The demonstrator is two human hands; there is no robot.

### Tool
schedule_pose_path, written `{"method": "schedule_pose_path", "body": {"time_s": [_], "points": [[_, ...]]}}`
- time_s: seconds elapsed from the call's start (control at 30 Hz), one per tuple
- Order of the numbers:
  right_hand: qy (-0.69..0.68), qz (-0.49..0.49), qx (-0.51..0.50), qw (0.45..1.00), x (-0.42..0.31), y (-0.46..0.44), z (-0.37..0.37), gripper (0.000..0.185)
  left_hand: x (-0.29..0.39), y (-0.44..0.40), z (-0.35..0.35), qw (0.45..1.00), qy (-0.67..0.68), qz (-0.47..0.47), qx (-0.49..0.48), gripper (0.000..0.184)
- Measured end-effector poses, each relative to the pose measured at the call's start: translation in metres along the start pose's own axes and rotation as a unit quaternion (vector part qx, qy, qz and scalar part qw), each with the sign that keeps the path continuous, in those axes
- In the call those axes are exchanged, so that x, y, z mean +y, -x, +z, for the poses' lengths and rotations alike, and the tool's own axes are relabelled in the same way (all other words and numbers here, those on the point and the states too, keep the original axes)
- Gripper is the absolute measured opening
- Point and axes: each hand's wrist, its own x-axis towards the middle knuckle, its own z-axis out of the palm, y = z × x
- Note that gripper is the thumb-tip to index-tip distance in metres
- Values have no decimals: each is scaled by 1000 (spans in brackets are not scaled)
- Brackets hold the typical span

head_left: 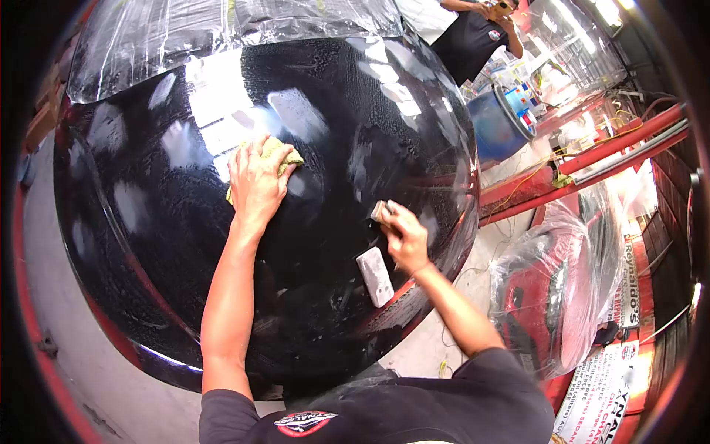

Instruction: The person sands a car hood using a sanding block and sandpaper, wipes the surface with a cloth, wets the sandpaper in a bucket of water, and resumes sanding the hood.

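Both my hands are on a glossy black car panel (318, 214) with dull, hazy patches and water marks. My left hand (256, 181) presses a crumpled yellow-green cloth (279, 150) against the panel, its fingers over the cloth. To the right, my right hand (405, 235) pinches a small pale block (380, 212) whose lower end touches the surface. Just below that hand, a longer whitish block (375, 277) with marks at one end lies on the panel.
Clear plastic sheeting (163, 37) covers the panel's far side. At the upper right stand a person (477, 37) holding a phone and a blue drum (501, 126). Red beams (569, 164) cross the right side, above a plastic-covered red object (540, 288).
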Motion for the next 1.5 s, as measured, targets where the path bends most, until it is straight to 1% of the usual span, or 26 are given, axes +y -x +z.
{"method": "schedule_pose_path", "body": {"time_s": [0.03, 0.1, 0.17, 0.2, 0.23, 0.3, 0.37, 0.4, 0.5, 0.57, 0.67, 0.77, 0.83, 0.87, 0.9, 0.97, 1.03, 1.1, 1.13, 1.17, 1.23, 1.3, 1.33, 1.37, 1.43, 1.5], "points": [[-11, -35, -20, 999, 14, -11, -5, 37, 1, 1, -1, 1000, 0, 1, 7, 33], [13, 13, -1, 1000, 37, -69, 0, 32, 2, 5, -2, 1000, 6, -4, 1, 33], [-87, 229, -31, 969, 30, -109, 4, 31, 1, 3, -1, 1000, 20, -2, 14, 32], [13, 90, 3, 996, 37, -92, 15, 26, -1, 6, 2, 1000, 15, 5, 18, 32], [1, -39, 9, 999, 26, -67, 19, 24, 0, 5, -1, 1000, 24, 7, 9, 32], [-20, 25, 21, 999, -35, -17, 23, 30, -1, 2, 0, 1000, 19, 13, 15, 33], [-56, 31, -32, 997, -14, -29, 21, 35, -1, 4, 3, 1000, 12, 19, 11, 33], [-17, -29, -12, 999, 1, -55, 21, 32, -3, 3, 3, 1000, 7, 18, 10, 33], [-5, 63, 42, 997, 10, -102, 43, 27, 0, 4, 0, 1000, 23, 15, 11, 33], [1, -18, 52, 998, -6, -72, 40, 25, 0, 5, -3, 1000, 9, 25, 7, 33], [-74, 10, 9, 997, -40, -16, 32, 44, -1, 0, 4, 1000, 9, 22, 9, 33], [-60, -45, 13, 997, 12, -81, 18, 30, -2, 1, 5, 999, -9, 32, 26, 36], [-101, 150, 81, 980, 46, -119, 29, 15, 8, 7, -4, 997, -76, 17, 6, 43], [-54, 144, 55, 987, 48, -117, 29, 11, 11, 11, -14, 995, -89, 36, -42, 53], [-86, 6, 104, 991, 40, -105, 39, 14, 11, 14, -27, 994, -95, 39, -43, 53], [-86, -111, 61, 988, -37, -61, 20, 28, -1, 22, -44, 978, -120, 105, -138, 60], [-118, -74, 46, 989, -48, -22, 36, 31, -14, 43, -47, 984, -118, 93, -95, 62], [-33, -89, 45, 994, -9, -72, 22, 27, -4, 54, -44, 985, -156, 20, -74, 66], [-25, -71, 99, 992, 42, -98, 39, 28, 1, 54, -42, 983, -168, 5, -68, 66], [-70, 10, 95, 993, 61, -124, 37, 29, 6, 55, -39, 982, -179, -15, -60, 66], [-85, 42, 92, 991, 62, -129, 42, 29, 5, 56, -40, 982, -177, -10, -63, 66], [-75, -63, 97, 990, 31, -78, 50, 28, 3, 52, -39, 983, -172, 1, -68, 66], [-118, -41, 85, 989, -8, -54, 34, 34, 2, 50, -38, 982, -176, 10, -62, 66], [-137, -1, 75, 988, -9, -43, 43, 38, 4, 53, -38, 982, -180, 15, -55, 66], [-85, -70, 74, 991, 22, -82, 45, 30, 3, 54, -37, 981, -186, 16, -46, 65], [-85, 32, 29, 995, 52, -136, 46, 23, 3, 54, -36, 982, -184, 17, -44, 64]]}}
